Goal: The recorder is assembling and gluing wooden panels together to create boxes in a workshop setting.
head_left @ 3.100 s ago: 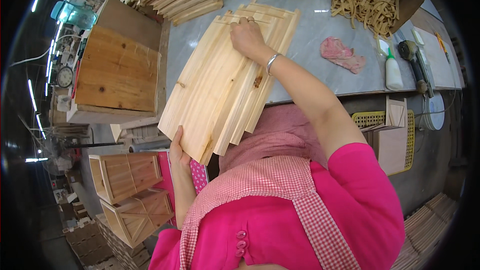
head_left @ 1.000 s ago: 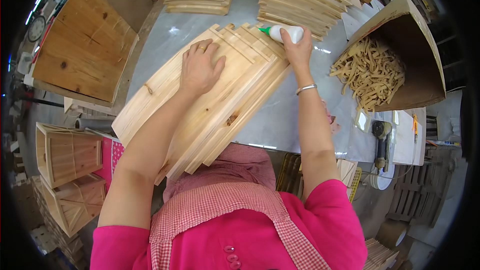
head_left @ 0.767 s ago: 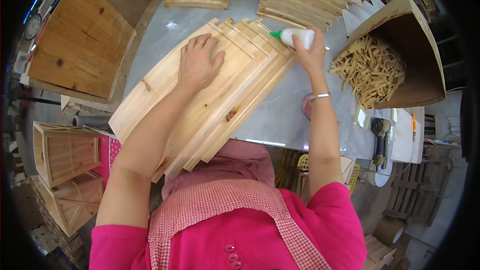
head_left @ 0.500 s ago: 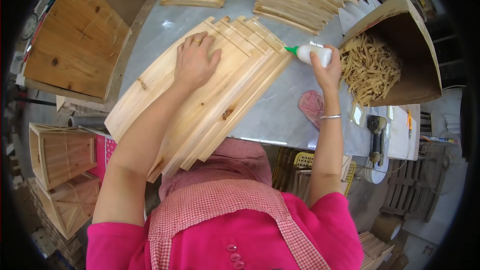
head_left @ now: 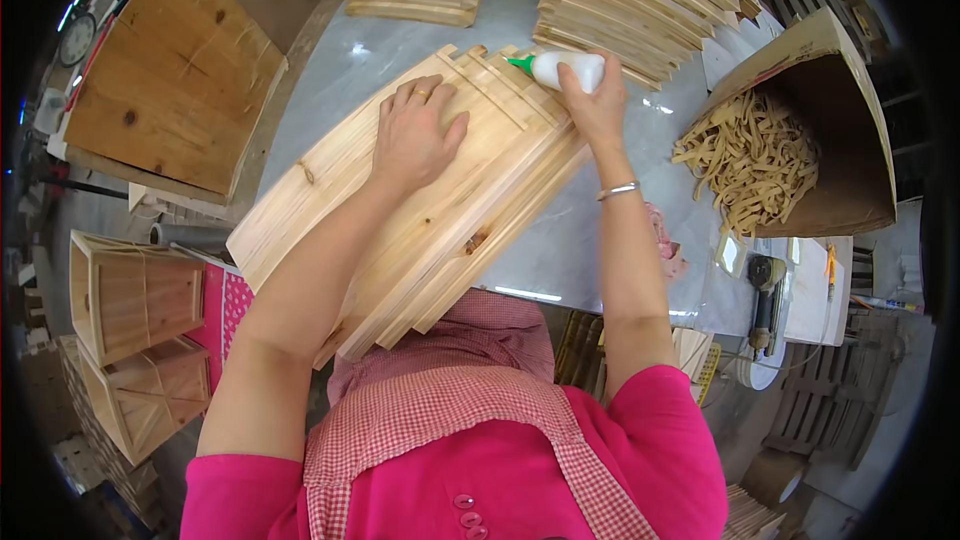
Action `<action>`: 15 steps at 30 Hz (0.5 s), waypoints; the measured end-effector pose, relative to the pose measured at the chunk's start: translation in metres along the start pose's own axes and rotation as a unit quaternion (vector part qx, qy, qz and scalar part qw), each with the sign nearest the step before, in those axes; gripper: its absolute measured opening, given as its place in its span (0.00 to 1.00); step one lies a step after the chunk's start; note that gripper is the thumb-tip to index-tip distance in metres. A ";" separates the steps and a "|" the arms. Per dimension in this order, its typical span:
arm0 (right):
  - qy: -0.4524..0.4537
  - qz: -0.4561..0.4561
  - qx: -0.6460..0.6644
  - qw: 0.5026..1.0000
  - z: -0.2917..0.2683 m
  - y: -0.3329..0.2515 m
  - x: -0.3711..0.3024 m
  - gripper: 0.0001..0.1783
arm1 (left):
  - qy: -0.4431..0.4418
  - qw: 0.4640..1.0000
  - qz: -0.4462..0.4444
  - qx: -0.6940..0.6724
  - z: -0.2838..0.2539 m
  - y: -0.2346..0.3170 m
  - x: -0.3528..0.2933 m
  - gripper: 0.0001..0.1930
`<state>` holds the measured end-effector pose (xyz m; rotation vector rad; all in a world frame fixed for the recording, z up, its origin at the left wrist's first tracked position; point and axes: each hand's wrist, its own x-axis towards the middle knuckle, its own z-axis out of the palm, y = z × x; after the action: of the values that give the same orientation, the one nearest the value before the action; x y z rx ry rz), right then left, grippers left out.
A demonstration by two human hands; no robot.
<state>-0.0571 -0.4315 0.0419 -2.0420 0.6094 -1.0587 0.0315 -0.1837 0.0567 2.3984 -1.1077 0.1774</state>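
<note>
Several pale wooden panels [head_left: 400,230] lie overlapped in a slanted row on the grey table, their far ends stepped and edged with thin strips. My left hand [head_left: 418,135] rests flat on the top panel with its fingers a little apart, and there is a ring on one finger. In my right hand [head_left: 597,105] is a white squeeze bottle [head_left: 560,69] with a green nozzle. It is tilted nearly level and points left, its tip just over the far ends of the panels. Whether the tip touches wood, I cannot tell.
Stacks of wooden panels [head_left: 620,15] stand at the table's far side. A cardboard box [head_left: 850,140] of tan strips [head_left: 750,160] lies open at right. Near it are a pink cloth [head_left: 665,240] and a dark air tool [head_left: 763,305]. Wooden boxes [head_left: 140,295] are stacked at left.
My right hand has carried the bottle left, from the panels' right corner to over their far ends. My left hand stays on the top panel. The whole view has shifted slightly.
</note>
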 end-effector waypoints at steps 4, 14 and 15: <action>-0.026 -0.024 -0.050 0.998 -0.047 -0.003 -0.015 0.28 | 0.004 1.000 -0.001 0.012 0.001 -0.003 0.000 0.22; -0.008 0.059 0.002 0.998 -0.090 -0.021 -0.046 0.28 | 0.019 1.000 0.002 0.011 0.000 -0.009 -0.002 0.21; 0.011 0.119 0.100 0.988 -0.076 -0.018 -0.045 0.29 | 0.019 1.000 0.003 0.012 0.001 -0.009 -0.002 0.21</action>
<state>-0.1439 -0.4200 0.0636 -1.7391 0.7097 -0.9598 0.0369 -0.1777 0.0519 2.4042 -1.1009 0.2389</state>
